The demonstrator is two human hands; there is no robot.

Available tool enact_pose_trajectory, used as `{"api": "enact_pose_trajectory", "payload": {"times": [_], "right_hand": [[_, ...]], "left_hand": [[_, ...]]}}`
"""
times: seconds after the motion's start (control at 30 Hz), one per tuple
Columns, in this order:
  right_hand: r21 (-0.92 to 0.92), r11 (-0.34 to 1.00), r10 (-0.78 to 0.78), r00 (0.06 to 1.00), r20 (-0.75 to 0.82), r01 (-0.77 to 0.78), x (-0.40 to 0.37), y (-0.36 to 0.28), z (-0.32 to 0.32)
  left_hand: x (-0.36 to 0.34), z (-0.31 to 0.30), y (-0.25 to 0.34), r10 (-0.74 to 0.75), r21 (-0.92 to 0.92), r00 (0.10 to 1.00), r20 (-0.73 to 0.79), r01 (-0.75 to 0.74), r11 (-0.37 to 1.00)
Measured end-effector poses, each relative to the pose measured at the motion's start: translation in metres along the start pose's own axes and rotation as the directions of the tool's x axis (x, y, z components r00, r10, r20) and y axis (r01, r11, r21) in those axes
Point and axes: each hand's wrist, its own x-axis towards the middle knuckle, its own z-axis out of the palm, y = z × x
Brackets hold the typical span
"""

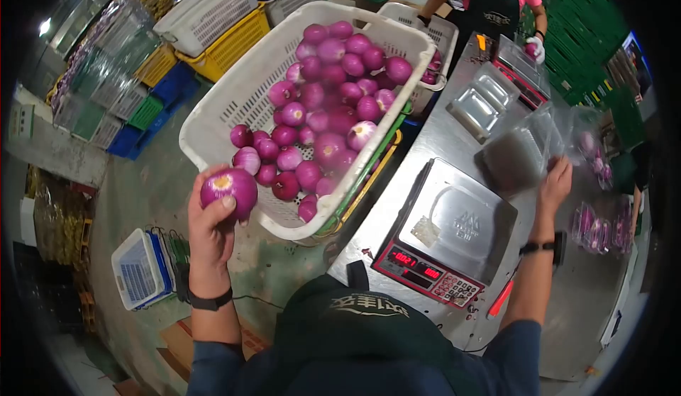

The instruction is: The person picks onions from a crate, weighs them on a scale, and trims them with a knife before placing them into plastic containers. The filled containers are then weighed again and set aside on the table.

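My left hand (211, 215) is wrapped round a large red onion (229, 189), held beside the near left corner of a white basket (202, 105). Many peeled red onions (310, 174) lie in that basket. On the right, my right hand (557, 180) grips the edge of a clear plastic tray (518, 156) above the metal table (454, 137). Between my hands stands a digital scale (457, 219) with red digits lit and a small pale label on its bare plate.
Across the table a co-worker in a dark apron (496, 14) stands by a second scale (521, 70) and clear trays (482, 98). Packed onions (592, 227) lie at the right. An orange knife (501, 299) is near my right forearm. Stacked crates (213, 17) stand at upper left.
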Motion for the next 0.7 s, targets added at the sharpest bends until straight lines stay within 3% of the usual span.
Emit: {"api": "enact_pose_trajectory", "payload": {"times": [0.1, 0.13, 0.23, 0.3, 0.33, 0.37, 0.43, 0.5, 0.57, 0.63, 0.67, 0.7], "right_hand": [[-0.012, 0.95, -0.298, 0.914, 0.276, 0.313, -0.09, -0.038, -0.032], [-0.037, 0.927, -0.324, 0.846, 0.423, 0.373, -0.124, -0.048, -0.043], [0.007, 0.872, -0.385, 0.679, 0.625, 0.489, -0.202, -0.067, -0.058], [0.027, 0.885, -0.33, 0.585, 0.741, 0.465, -0.225, -0.093, -0.06], [0.041, 0.886, -0.321, 0.547, 0.773, 0.462, -0.227, -0.105, -0.061], [0.028, 0.886, -0.311, 0.549, 0.775, 0.462, -0.227, -0.125, -0.061], [0.061, 0.94, -0.292, 0.698, 0.654, 0.336, -0.225, -0.162, -0.052], [0.186, 0.972, -0.231, 0.755, 0.613, 0.146, -0.22, -0.192, -0.04], [0.403, 0.915, -0.237, 0.807, 0.542, -0.001, -0.215, -0.254, -0.02], [0.612, 0.785, -0.288, 0.823, 0.49, -0.09, -0.214, -0.295, 0.001], [0.584, 0.812, -0.353, 0.799, 0.487, 0.003, -0.212, -0.292, 0.01], [0.552, 0.828, -0.414, 0.768, 0.489, 0.095, -0.211, -0.288, 0.017]], "left_hand": [[0.032, -0.007, 0.007, -0.008, -0.043, 0.999, 0.05, 0.01, 0.999], [0.042, -0.004, 0.011, -0.036, -0.051, 0.996, 0.085, 0.04, 0.998], [0.074, 0.006, 0.011, -0.074, -0.068, 0.987, 0.144, 0.084, 0.994], [0.093, 0.02, 0.014, -0.155, -0.036, 0.931, 0.329, 0.177, 0.984], [0.101, 0.028, 0.015, -0.161, -0.04, 0.928, 0.337, 0.185, 0.982], [0.109, 0.037, 0.015, -0.197, 0.045, 0.894, 0.404, 0.195, 0.98], [0.119, 0.059, 0.006, -0.217, 0.135, 0.837, 0.502, 0.172, 0.976], [0.119, 0.083, 0.006, -0.238, 0.254, 0.764, 0.6, 0.1, 0.962], [0.111, 0.103, 0.004, -0.44, 0.365, 0.565, 0.698, 0.247, 0.898], [0.096, 0.124, -0.004, -0.47, 0.432, 0.466, 0.749, 0.195, 0.881], [0.09, 0.131, -0.006, -0.465, 0.37, 0.341, 0.817, 0.308, 0.877], [0.089, 0.133, -0.005, -0.45, 0.383, 0.247, 0.858, 0.277, 0.881]]}}
